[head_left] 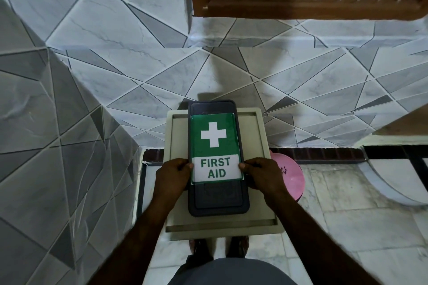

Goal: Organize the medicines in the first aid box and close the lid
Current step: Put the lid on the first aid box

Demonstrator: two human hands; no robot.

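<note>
A dark grey first aid box with its lid down lies on a beige stool. A green and white label reading FIRST AID covers most of the lid. My left hand grips the box's left side and my right hand grips its right side, thumbs resting on the label's lower corners. No medicines are visible; the box's inside is hidden.
Grey patterned tile walls stand to the left and behind the stool. A pink round object sits right of the stool. A brown wooden window frame is above. My feet stand on pale floor tiles.
</note>
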